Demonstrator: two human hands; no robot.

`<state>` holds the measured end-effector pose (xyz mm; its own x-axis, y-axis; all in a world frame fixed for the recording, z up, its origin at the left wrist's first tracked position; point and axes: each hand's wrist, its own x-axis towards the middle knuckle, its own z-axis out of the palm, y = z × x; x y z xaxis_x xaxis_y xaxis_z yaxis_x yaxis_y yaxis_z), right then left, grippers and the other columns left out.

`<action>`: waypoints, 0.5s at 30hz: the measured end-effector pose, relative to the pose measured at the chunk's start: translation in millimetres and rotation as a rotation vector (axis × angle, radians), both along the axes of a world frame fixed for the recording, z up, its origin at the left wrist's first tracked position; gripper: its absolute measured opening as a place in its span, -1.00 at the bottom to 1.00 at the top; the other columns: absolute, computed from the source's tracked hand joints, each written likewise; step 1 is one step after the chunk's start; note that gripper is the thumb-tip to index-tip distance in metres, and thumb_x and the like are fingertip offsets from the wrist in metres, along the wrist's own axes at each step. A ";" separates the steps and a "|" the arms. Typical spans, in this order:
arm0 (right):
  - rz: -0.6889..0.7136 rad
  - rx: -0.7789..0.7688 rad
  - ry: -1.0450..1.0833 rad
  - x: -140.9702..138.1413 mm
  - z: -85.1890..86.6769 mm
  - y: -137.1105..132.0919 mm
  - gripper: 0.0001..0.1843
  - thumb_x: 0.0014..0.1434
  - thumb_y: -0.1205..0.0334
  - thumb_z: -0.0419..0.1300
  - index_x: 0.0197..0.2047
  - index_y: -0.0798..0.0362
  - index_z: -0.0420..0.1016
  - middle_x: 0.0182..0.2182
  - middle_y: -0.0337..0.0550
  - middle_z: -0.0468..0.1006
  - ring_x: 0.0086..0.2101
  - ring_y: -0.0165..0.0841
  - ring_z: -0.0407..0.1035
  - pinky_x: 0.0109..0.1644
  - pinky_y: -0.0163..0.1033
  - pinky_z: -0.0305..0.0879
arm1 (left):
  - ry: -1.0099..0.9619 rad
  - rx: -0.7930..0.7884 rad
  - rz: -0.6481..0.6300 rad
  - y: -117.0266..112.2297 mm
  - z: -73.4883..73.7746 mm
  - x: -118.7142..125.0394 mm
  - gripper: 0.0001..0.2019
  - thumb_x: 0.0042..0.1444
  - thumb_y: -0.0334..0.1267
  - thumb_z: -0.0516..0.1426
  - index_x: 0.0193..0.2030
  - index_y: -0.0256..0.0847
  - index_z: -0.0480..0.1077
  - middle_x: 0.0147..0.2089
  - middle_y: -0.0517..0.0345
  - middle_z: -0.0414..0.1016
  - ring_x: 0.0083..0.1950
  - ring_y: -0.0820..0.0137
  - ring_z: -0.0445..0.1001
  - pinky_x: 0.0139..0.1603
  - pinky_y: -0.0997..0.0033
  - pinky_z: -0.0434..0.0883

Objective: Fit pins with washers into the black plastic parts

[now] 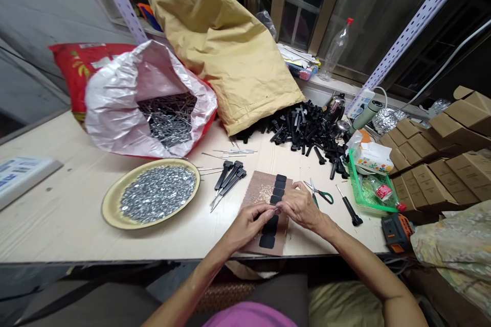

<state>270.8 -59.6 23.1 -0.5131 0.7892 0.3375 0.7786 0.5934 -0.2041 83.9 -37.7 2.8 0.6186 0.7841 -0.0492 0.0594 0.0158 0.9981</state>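
My left hand (pixel 245 225) and my right hand (pixel 303 207) meet above a brown board (pixel 255 189), thumbs and fingertips pinched together. Whatever small piece is between the fingertips is too small to make out. Below them, a column of black rounded-square pads (pixel 267 241) runs down the board, partly hidden by the fingers. Tiny pale bits (pixel 264 191) are scattered on the board's upper part. To the left lie a few black-handled metal rods (pixel 232 179). Scissors (pixel 324 196) rest just right of my right hand, with another black-handled rod (pixel 350 208) farther right.
A yellowish bowl (pixel 105 210) of small metal pieces stands left, before an open red-and-white sack (pixel 111 112) of metal rods. Behind are a large brown paper bag (pixel 230 56) and heaped black plastic parts (pixel 303 125). A green basket (pixel 356 191) and cardboard boxes (pixel 429 184) line the right.
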 end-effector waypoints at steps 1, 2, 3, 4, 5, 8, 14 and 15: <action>-0.029 -0.075 0.068 0.1 2.2 -0.7 -0.35 0.40 0.08 -0.37 -0.50 0.07 0.39 -0.57 -0.23 0.43 -0.50 -0.44 0.24 -0.20 -0.21 0.08 | -0.016 -0.054 0.014 -0.5 -0.7 0.7 -0.64 0.04 0.01 0.11 -0.26 -0.23 0.55 -0.45 0.15 0.47 -0.44 0.42 0.37 -0.45 0.48 0.31; -0.079 -0.148 0.153 0.1 4.8 -1.7 -0.35 0.40 0.07 -0.37 -0.49 0.06 0.40 -0.55 -0.23 0.44 -0.49 -0.44 0.26 -0.22 -0.22 0.10 | -0.037 -0.123 0.034 -0.5 -1.4 1.5 -0.62 0.02 0.03 0.13 -0.25 -0.24 0.55 -0.50 0.18 0.42 -0.51 0.47 0.31 -0.53 0.51 0.26; -0.145 -0.212 0.251 -0.2 7.3 -3.1 -0.36 0.40 0.05 -0.35 -0.47 0.06 0.40 -0.53 -0.22 0.45 -0.48 -0.44 0.28 -0.23 -0.23 0.13 | -0.066 -0.194 0.064 0.0 -1.9 2.7 -0.60 0.00 0.06 0.15 -0.25 -0.25 0.55 -0.52 0.20 0.38 -0.55 0.50 0.26 -0.58 0.53 0.21; -0.220 -0.260 0.356 -1.3 9.0 -4.8 -0.39 0.39 0.02 -0.30 -0.46 0.06 0.41 -0.51 -0.20 0.46 -0.47 -0.43 0.29 -0.26 -0.25 0.15 | -0.106 -0.257 0.102 1.0 -2.2 4.0 -0.59 -0.04 0.08 0.17 -0.27 -0.26 0.55 -0.49 0.19 0.38 -0.56 0.52 0.24 -0.60 0.54 0.19; -0.289 -0.294 0.461 -3.4 9.6 -6.8 -0.43 0.36 -0.02 -0.23 -0.46 0.06 0.42 -0.49 -0.19 0.46 -0.45 -0.42 0.30 -0.29 -0.26 0.17 | -0.154 -0.306 0.146 2.4 -2.1 5.6 -0.59 -0.08 0.09 0.20 -0.29 -0.26 0.55 -0.42 0.15 0.41 -0.52 0.52 0.28 -0.60 0.54 0.21; -0.364 -0.401 0.754 -16.2 2.0 -13.6 -0.60 0.24 -0.09 0.02 -0.36 0.04 0.48 -0.40 -0.18 0.50 -0.35 -0.38 0.36 -0.27 -0.28 0.25 | -0.302 -0.380 0.277 6.1 -0.3 12.0 -0.62 -0.24 0.05 0.30 -0.41 -0.24 0.57 -0.11 0.01 0.42 -0.18 0.34 0.43 -0.35 0.48 0.39; -0.334 -0.748 1.299 -46.7 -26.6 -21.4 -0.60 0.03 -0.14 0.24 -0.27 0.03 0.47 -0.38 -0.24 0.49 -0.36 -0.41 0.36 -0.24 -0.28 0.30 | -0.391 -0.469 0.361 4.3 2.9 23.4 -0.64 -0.33 0.01 0.35 -0.43 -0.22 0.58 0.06 -0.05 0.39 0.15 0.15 0.32 0.07 0.33 0.33; -0.346 -0.827 1.392 -48.5 -28.4 -21.8 -0.60 0.00 -0.13 0.27 -0.27 0.03 0.46 -0.42 -0.27 0.46 -0.43 -0.44 0.35 -0.30 -0.30 0.30 | -0.388 -0.476 0.356 3.6 3.0 24.6 -0.64 -0.32 0.01 0.35 -0.42 -0.22 0.59 0.08 -0.05 0.38 0.15 0.14 0.32 0.06 0.32 0.34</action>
